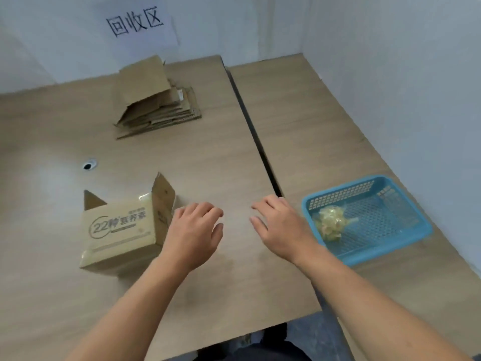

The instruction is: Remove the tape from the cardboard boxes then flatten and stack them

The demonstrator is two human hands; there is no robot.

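Both forearms extend from the front edge of the bench, and neither hand holds anything. Left hand hovers palm down with its fingers loosely curled, just beside the right side of the printed cardboard box. Whether it touches the box cannot be told. Right hand hovers palm down with its fingers relaxed and slightly spread, between the box and the blue plastic basket.

Location of task items:
- The box stands unflattened toward the front left of the bench. Its flaps at the far end are raised, and glossy clear tape shows along its near lower edge and on its top.
- The stack of flattened boxes lies near the far edge, below the paper sign. The topmost piece has one panel tilted up.
- The wad of removed tape lies in the basket, which sits toward the right edge, past the seam between the two bench tops.

Step in hand (judgement): this is the start of work on the one box left standing. Tape removal on it appears incomplete.

Next move (judgement): one hand must steady the box while the other finds a free tape end and peels it along the seam. Thin clear tape is likely to tear, so pull it low and slow. Drop the strip in the basket, collapse the box flat, then lay it on the stack.
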